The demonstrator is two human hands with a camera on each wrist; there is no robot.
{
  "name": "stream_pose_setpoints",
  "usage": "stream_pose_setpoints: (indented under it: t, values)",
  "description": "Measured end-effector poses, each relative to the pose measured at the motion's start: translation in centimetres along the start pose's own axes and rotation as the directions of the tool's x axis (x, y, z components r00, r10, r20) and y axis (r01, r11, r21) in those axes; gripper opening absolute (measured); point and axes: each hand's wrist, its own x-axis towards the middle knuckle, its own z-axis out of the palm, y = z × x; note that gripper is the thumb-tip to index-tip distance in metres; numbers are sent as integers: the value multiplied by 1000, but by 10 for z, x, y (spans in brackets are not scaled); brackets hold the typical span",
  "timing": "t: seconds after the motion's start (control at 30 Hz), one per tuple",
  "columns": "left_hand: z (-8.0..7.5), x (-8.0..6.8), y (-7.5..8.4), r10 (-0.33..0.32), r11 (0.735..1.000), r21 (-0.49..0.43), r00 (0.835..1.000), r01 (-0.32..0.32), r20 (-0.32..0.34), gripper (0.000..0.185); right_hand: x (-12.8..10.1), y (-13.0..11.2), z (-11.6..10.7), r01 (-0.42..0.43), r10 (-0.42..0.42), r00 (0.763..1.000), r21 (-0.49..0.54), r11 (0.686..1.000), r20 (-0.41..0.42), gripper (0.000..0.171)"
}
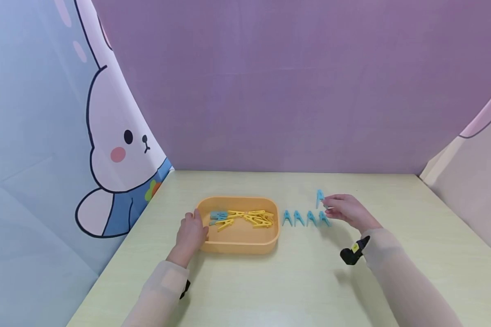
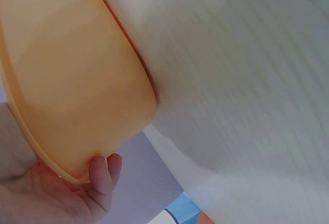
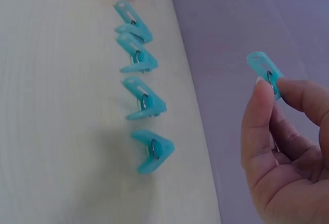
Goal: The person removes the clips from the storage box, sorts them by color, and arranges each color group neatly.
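Note:
My left hand [image 1: 191, 234] grips the left wall of an orange plastic bin [image 1: 237, 248]; in the left wrist view its fingertips curl over the bin's [image 2: 87, 80] rim. Yellow clothespins [image 1: 259, 219] and a few blue clothespins [image 1: 218, 215] lie inside the bin. Raised above the table, my right hand [image 1: 349, 211] pinches a blue clothespin [image 3: 264, 67] between thumb and forefinger. Below and left of that hand, several blue clothespins [image 1: 298, 218] stand in a row on the table, legs apart. They run from beside the bin towards the right.
The pale wooden table [image 1: 303, 281] carries the bin and the row. A purple cloth wall [image 1: 294, 91] rises behind its far edge. On the left hangs a blue sheet with a printed rabbit [image 1: 118, 168], and a pale panel [image 1: 474, 172] stands at the right.

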Motion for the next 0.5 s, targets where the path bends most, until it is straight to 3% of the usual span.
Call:
stream_pose_setpoints:
  t: [0.5]
  values:
    - [0,-1,1,-6,1000,6,1000,6,-2,65,-5,19,-20,-62,60,997,-50,997,-43,51]
